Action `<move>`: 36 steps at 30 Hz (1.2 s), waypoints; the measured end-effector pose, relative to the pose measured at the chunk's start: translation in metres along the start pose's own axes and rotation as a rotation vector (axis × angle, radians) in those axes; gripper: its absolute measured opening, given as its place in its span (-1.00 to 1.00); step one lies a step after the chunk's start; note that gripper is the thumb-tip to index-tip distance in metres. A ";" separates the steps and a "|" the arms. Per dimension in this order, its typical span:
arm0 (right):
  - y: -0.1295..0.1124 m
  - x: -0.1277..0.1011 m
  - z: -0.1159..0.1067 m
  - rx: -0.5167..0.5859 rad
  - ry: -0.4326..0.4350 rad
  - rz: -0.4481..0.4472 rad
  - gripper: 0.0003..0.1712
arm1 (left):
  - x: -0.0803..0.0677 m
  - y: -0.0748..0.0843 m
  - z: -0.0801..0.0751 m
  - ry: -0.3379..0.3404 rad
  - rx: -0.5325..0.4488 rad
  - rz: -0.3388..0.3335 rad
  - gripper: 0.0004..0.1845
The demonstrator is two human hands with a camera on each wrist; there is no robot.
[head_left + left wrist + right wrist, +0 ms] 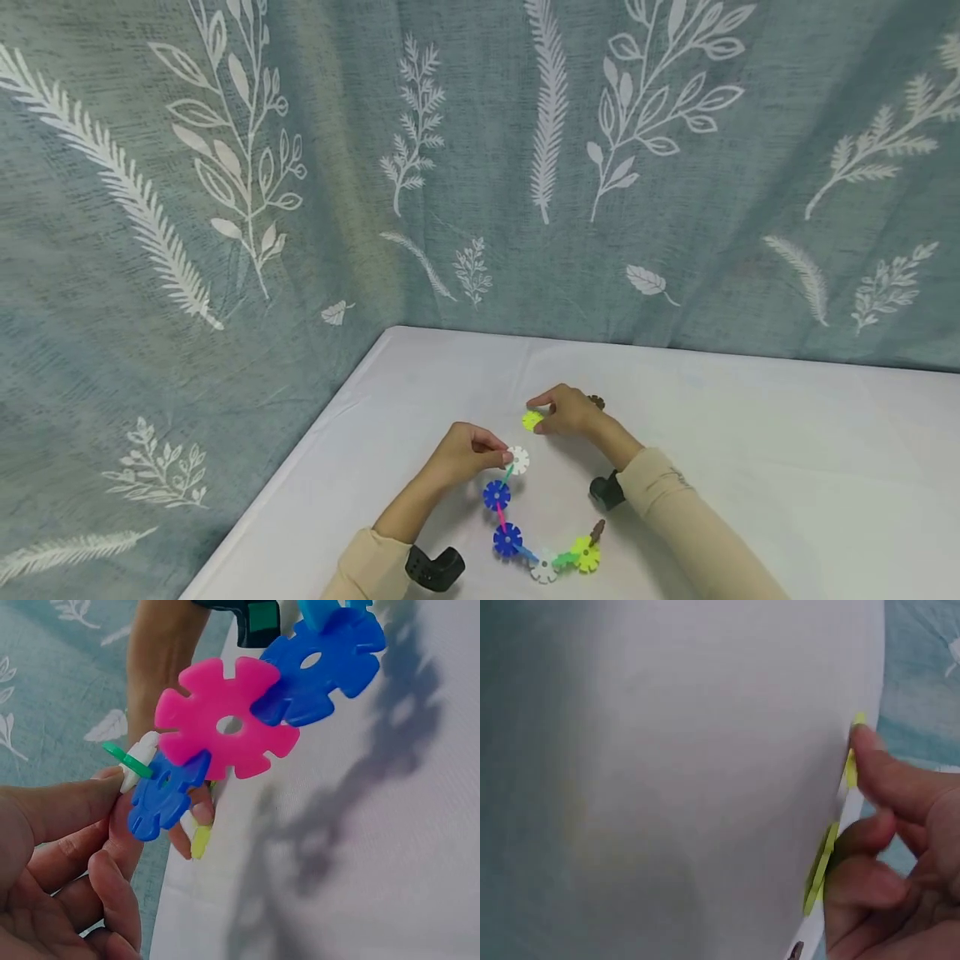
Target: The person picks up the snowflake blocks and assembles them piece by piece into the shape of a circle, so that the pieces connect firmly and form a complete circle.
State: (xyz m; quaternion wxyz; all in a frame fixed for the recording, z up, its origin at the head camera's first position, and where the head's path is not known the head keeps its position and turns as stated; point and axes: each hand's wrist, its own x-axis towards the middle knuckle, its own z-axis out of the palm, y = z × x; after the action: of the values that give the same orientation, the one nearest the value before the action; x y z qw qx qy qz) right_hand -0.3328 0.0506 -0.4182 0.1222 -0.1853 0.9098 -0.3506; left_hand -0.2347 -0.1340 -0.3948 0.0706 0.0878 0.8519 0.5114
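Observation:
My left hand (468, 457) pinches a white notched disc (517, 461) between thumb and fingertips. From it a linked chain curves toward the front: a green disc (129, 760), a blue disc (497, 496), a pink disc (202, 712), another blue disc (507, 540), then light blue, white, green, yellow (586, 553) and brown (597, 532) pieces. Farther back, my right hand (567, 410) has thumb and forefinger about a loose yellow disc (532, 420) at the tabletop. A yellow-green disc (822, 868) shows beside its curled fingers in the right wrist view.
A brown disc (597, 402) lies just behind the right hand. White cloth covers the table (787, 467), and a leaf-patterned blue-green curtain (487, 150) hangs along its back and left. Black wrist devices (435, 570) sit at both cuffs.

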 end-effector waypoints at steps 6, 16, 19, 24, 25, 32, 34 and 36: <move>0.002 -0.002 0.000 -0.014 0.051 -0.003 -0.69 | 0.001 -0.002 0.001 0.028 -0.015 -0.016 -0.81; 0.007 -0.025 -0.010 0.132 -0.019 -0.204 -0.96 | 0.009 -0.006 0.004 0.046 -0.046 -0.052 -0.81; 0.006 -0.037 -0.013 0.168 -0.034 -0.245 -0.95 | 0.009 -0.004 0.005 0.038 -0.052 -0.036 -0.81; 0.001 -0.053 -0.012 0.250 -0.022 -0.265 -0.96 | 0.008 0.000 0.005 0.060 -0.042 -0.018 -0.81; 0.000 -0.055 -0.011 0.266 -0.013 -0.268 -0.96 | 0.008 0.000 0.005 0.065 -0.045 -0.013 -0.82; -0.002 -0.065 -0.011 0.315 0.069 -0.292 -0.95 | 0.007 0.003 0.006 0.060 -0.074 0.056 -0.79; -0.002 -0.067 -0.012 0.319 0.078 -0.301 -0.95 | 0.008 0.005 0.009 0.077 -0.072 0.009 -0.79; -0.002 -0.068 -0.013 0.322 0.078 -0.310 -0.95 | 0.008 0.007 0.011 0.084 -0.066 -0.011 -0.80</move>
State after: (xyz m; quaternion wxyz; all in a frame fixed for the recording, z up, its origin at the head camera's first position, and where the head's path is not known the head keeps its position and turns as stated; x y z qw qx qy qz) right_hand -0.2757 0.0857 -0.4013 0.0595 -0.2871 0.8069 -0.5129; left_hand -0.2398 -0.1191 -0.3941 0.0405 0.0590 0.8371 0.5423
